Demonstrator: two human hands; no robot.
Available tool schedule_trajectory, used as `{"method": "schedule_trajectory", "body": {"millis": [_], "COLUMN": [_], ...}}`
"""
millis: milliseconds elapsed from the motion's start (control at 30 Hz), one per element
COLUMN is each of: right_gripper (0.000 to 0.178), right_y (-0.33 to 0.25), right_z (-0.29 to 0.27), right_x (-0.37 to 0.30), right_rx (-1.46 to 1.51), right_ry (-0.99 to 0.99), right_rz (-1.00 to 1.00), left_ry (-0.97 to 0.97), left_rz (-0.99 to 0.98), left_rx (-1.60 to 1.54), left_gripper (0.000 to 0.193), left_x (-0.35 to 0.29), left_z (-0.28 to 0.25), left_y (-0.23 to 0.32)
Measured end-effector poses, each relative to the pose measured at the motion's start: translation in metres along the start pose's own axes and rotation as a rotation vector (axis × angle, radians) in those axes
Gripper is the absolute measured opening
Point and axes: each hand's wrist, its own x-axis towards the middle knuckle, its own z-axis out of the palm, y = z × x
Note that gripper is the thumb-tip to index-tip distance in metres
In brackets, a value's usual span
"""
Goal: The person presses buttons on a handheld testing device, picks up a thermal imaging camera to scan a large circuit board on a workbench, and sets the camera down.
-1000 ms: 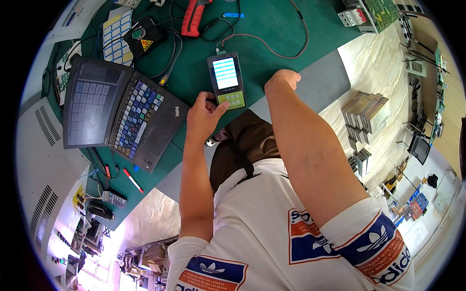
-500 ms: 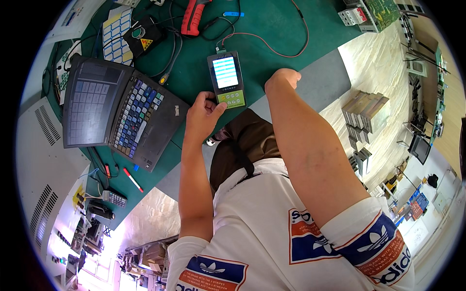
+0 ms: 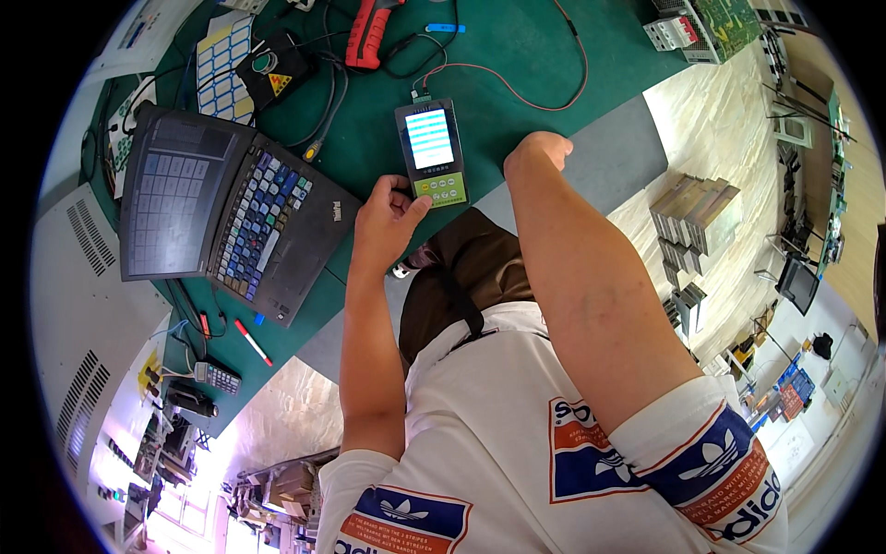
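Note:
A handheld tester (image 3: 432, 148) with a lit screen and a green keypad lies at the near edge of the green table. My left hand (image 3: 388, 217) is at its lower left corner, the thumb over the keypad's edge and the fingers curled beside it. Thin leads plug into the tester's top, one of them a red wire (image 3: 517, 97) looping off to the right. My right hand (image 3: 543, 150) rests at the table edge, right of the tester; its fingers are mostly hidden from this angle.
An open laptop (image 3: 305, 217) stands on the left. Behind are a red-handled tool (image 3: 367, 37), a black box with a green button (image 3: 272, 69), and cables. A red-and-white marker (image 3: 253, 343) lies near front left. Far right sits a metal-cased circuit unit (image 3: 711, 32).

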Motion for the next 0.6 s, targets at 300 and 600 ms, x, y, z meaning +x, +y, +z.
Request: {"method": "schedule_trajectory", "body": {"millis": [300, 600], "right_gripper": [0.063, 0.061], "right_y": [-0.001, 0.001], "right_z": [-0.001, 0.001], "right_x": [-0.004, 0.002], "right_rx": [0.000, -0.065], "right_ry": [0.010, 0.006], "right_rz": [0.010, -0.044], "left_ry": [0.061, 0.080], "left_rz": [-0.005, 0.006], "left_rx": [0.134, 0.245], "left_gripper": [0.047, 0.050], "left_x": [-0.003, -0.004], "left_z": [0.005, 0.012], "left_y": [0.013, 0.016]}}
